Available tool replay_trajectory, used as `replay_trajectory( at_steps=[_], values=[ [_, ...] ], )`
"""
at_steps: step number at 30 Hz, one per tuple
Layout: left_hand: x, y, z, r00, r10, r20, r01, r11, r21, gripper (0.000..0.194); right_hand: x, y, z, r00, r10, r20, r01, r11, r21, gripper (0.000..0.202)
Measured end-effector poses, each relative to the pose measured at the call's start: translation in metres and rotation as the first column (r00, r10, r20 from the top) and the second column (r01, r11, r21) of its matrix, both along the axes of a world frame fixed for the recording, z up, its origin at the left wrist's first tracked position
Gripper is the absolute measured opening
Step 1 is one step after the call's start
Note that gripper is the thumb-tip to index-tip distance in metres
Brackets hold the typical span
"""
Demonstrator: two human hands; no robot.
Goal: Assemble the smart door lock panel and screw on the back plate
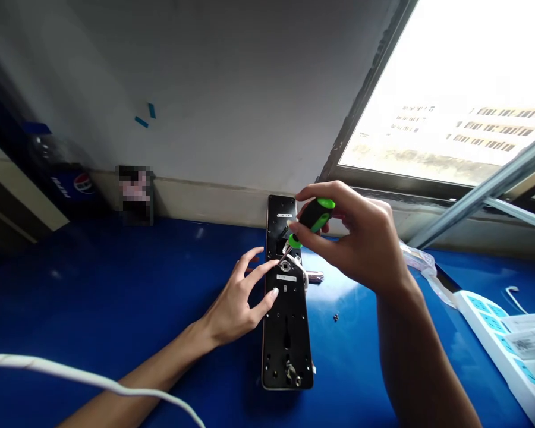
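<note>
A long black panel (289,333), which looks like the back of a door lock, lies lengthwise in front of me with holes, labels and a round metal fitting (285,266). My right hand (356,238) grips a green and black screwdriver (317,215) tilted down to the left, its tip near that fitting. Whether the tip sits on a screw is too small to tell. My left hand (245,291) rests on the panel's left edge, fingers spread, with the index fingertip close to the screwdriver tip. A white cable (305,274) bends along the panel's right side.
On the blue table (182,261), small screws (336,317) lie right of the panel. A white power strip (490,339) stands at the right, a Pepsi bottle (66,172) at the back left. A white cord (93,380) crosses the lower left. Behind are a wall and a window.
</note>
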State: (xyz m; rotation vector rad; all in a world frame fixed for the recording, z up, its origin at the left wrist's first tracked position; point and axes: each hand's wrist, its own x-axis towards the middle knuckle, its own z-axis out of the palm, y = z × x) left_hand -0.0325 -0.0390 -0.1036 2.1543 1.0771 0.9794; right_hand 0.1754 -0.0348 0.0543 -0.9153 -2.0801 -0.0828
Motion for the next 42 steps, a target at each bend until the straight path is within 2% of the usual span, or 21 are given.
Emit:
replay_trajectory(
  at_steps=[6,10,12,14,16,18,20,21,23,25,28,30,31,33,35,39,40,42],
  values=[
    [-0.002,0.001,0.001,1.0,0.013,0.001,-0.013,0.999,-0.041,0.053,-0.002,0.001,-0.002,0.997,0.069,0.026,-0.068,0.998,-0.008,0.027],
    [-0.002,0.0,0.003,0.999,0.043,0.008,-0.042,0.992,-0.117,0.052,-0.001,-0.002,0.0,0.992,0.108,0.065,-0.104,0.993,-0.056,0.036],
    [-0.001,0.002,0.004,0.998,0.049,0.034,-0.043,0.987,-0.156,0.051,-0.004,-0.002,-0.002,0.995,0.065,0.069,-0.063,0.998,-0.022,0.028],
    [0.001,0.004,0.005,0.993,0.009,0.115,0.011,0.985,-0.175,0.051,-0.007,0.001,-0.005,0.998,-0.042,0.047,0.039,0.997,0.067,0.018],
    [0.004,0.006,0.005,0.975,-0.045,0.216,0.086,0.98,-0.182,0.048,-0.01,0.004,-0.009,0.988,-0.151,0.02,0.147,0.978,0.151,0.028],
    [0.005,0.007,0.004,0.958,-0.07,0.279,0.127,0.974,-0.19,0.046,-0.011,0.005,-0.01,0.983,-0.182,0.007,0.179,0.97,0.167,0.027],
    [0.006,0.009,0.002,0.95,-0.067,0.304,0.131,0.972,-0.197,0.046,-0.011,0.003,-0.009,0.996,-0.092,0.022,0.089,0.992,0.09,0.013],
    [0.006,0.009,0.001,0.949,-0.064,0.31,0.131,0.971,-0.201,0.048,-0.01,0.001,-0.008,0.999,-0.023,0.031,0.021,0.999,0.034,0.017],
    [0.005,0.01,-0.001,0.946,-0.063,0.317,0.134,0.969,-0.208,0.049,-0.008,-0.002,-0.005,0.996,0.077,0.048,-0.074,0.996,-0.051,0.037],
    [0.006,0.01,-0.001,0.944,-0.062,0.323,0.138,0.967,-0.215,0.049,-0.007,-0.004,-0.004,0.996,0.061,0.058,-0.058,0.997,-0.049,0.039],
    [0.006,0.009,0.001,0.943,-0.069,0.325,0.149,0.962,-0.228,0.048,-0.006,-0.002,-0.005,0.999,-0.029,0.026,0.028,1.0,0.011,0.015],
    [0.007,0.009,0.002,0.944,-0.072,0.323,0.153,0.961,-0.232,0.048,-0.005,-0.001,-0.005,1.0,-0.003,0.004,0.003,1.0,0.005,0.01],
    [0.007,0.009,0.001,0.943,-0.072,0.324,0.152,0.962,-0.229,0.048,-0.005,-0.002,-0.004,0.999,0.035,0.007,-0.035,0.999,-0.02,0.011],
    [0.007,0.009,0.0,0.942,-0.069,0.328,0.148,0.964,-0.222,0.048,-0.005,-0.004,-0.002,0.993,0.114,0.035,-0.111,0.99,-0.086,0.025],
    [0.006,0.009,0.0,0.94,-0.07,0.333,0.149,0.964,-0.218,0.048,-0.005,-0.006,-0.002,0.99,0.131,0.059,-0.124,0.986,-0.112,0.032],
    [0.006,0.008,0.002,0.942,-0.068,0.328,0.15,0.962,-0.23,0.046,-0.004,-0.002,-0.004,1.0,-0.014,0.025,0.014,1.0,0.01,0.008],
    [0.006,0.008,0.003,0.943,-0.066,0.327,0.148,0.961,-0.233,0.046,-0.004,-0.001,-0.004,1.0,-0.019,0.012,0.019,1.0,0.02,0.008],
    [0.006,0.008,0.004,0.943,-0.061,0.326,0.142,0.962,-0.233,0.047,-0.002,0.0,-0.003,0.998,0.055,0.008,-0.055,0.998,-0.035,0.013]
  ],
)
